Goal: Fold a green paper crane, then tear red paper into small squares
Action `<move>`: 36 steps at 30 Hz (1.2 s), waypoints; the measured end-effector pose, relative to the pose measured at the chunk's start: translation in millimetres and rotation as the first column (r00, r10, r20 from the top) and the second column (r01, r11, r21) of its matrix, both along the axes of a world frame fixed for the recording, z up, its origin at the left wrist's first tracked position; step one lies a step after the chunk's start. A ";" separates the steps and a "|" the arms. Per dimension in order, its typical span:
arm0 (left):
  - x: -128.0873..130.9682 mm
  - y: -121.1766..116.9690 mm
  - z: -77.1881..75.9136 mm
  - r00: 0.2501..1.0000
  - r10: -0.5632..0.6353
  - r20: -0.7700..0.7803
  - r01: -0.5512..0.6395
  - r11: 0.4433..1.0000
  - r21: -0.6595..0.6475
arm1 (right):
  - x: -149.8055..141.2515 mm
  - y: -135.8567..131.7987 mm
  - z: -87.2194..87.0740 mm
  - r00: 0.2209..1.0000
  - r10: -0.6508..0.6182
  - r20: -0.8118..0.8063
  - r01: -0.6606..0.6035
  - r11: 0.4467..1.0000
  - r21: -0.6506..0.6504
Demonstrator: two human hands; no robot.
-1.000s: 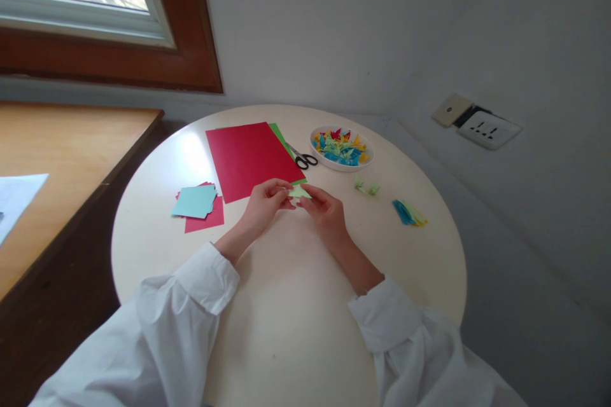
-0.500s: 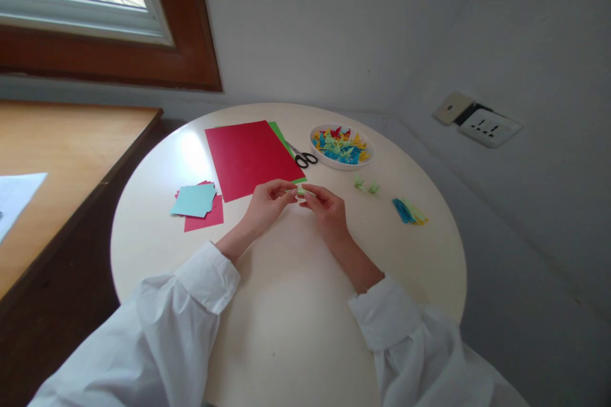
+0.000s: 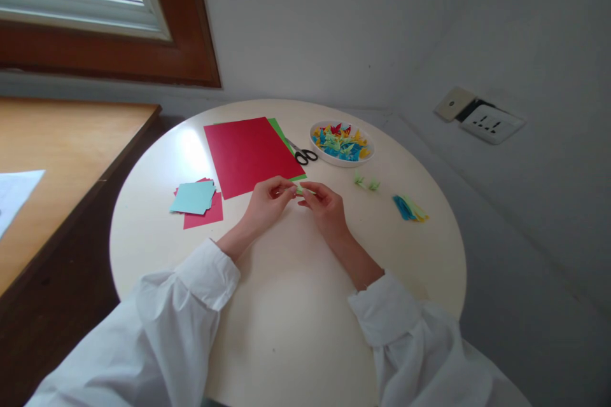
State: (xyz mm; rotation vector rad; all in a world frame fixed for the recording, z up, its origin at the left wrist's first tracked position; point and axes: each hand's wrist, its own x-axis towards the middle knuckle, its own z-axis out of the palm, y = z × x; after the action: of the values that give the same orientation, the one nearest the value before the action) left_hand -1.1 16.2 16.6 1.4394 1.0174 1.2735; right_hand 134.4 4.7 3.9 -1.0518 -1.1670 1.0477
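Note:
A small light green folded paper (image 3: 299,190) is pinched between my two hands, mostly covered by fingers. My left hand (image 3: 270,199) grips it from the left with thumb and fingertips closed. From the other side my right hand (image 3: 326,205) is closed on it too, thumb against the fingers. Just beyond my hands lies a large red sheet (image 3: 252,156), with a green sheet (image 3: 281,133) partly under it. Two small light green paper cranes (image 3: 366,182) sit to the right of my right hand.
Scissors (image 3: 305,156) with black handles lie beside the sheets. A white dish (image 3: 342,162) holds many coloured folded papers. Blue and yellow folded pieces (image 3: 409,208) lie at the right. Pale blue squares (image 3: 193,198) rest on red squares (image 3: 210,213) at the left of the round table (image 3: 286,331).
The view has tilted slightly, so everything sits a little higher. My fingers have shifted very little around the green paper.

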 end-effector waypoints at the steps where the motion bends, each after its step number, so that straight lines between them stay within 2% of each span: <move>1: 0.1 0.0 -0.1 1.000 0.002 0.011 -0.002 1.000 -0.002 | -0.1 0.1 -0.3 1.000 0.000 0.009 0.000 1.000 0.005; 9: 1.4 2.5 -3.9 0.999 0.021 0.027 -0.022 1.000 0.014 | -0.3 1.0 -1.4 1.000 0.019 0.004 -0.019 1.000 0.007; 14: 1.5 1.1 -4.8 0.996 0.041 -0.073 -0.034 0.995 0.096 | 0.2 1.7 -1.2 0.996 0.022 -0.083 -0.026 0.999 -0.040; 23: -0.8 -2.0 -1.2 0.987 0.002 -0.163 0.036 0.972 0.230 | 2.4 0.2 2.4 0.977 0.048 -0.208 -0.072 0.991 -0.109; 29: -2.1 -1.3 0.4 0.987 -0.035 -0.157 0.071 0.971 0.230 | 3.3 1.2 1.9 0.989 0.041 -0.143 -0.049 0.998 -0.049; 36: -0.7 3.4 -5.6 0.998 -0.058 -0.003 0.058 0.992 0.116 | 4.1 1.2 1.3 0.997 -0.069 -0.026 0.071 0.994 0.080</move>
State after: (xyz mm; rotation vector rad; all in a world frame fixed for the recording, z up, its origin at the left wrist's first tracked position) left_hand -1.8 19.6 11.0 1.5459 0.9075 1.3084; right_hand 138.5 5.9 5.1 -1.0080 -1.1367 0.9476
